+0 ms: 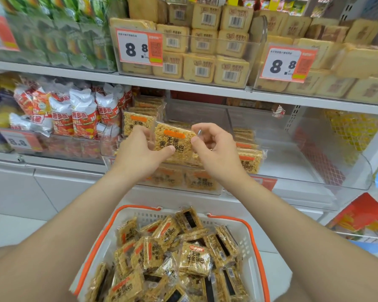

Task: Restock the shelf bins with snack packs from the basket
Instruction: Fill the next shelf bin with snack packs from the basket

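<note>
A golden snack pack (pixel 175 145) with an orange label is held upright over a clear shelf bin (pixel 205 191) on the lower shelf. My left hand (pixel 138 152) grips its left edge, thumb across the front. My right hand (pixel 214 147) pinches its right edge. More of the same packs stand behind it and lie to its right inside the bin. Below, a white basket (pixel 250 243) with orange handles holds several more such packs (pixel 192 259).
Red and white snack bags (pixel 74 115) fill the bin to the left. A large clear bin (pixel 303 149) to the right is mostly bare. The upper shelf carries beige cracker packs (pixel 205 59) behind 8.8 price tags (pixel 139 47). White floor lies left of the basket.
</note>
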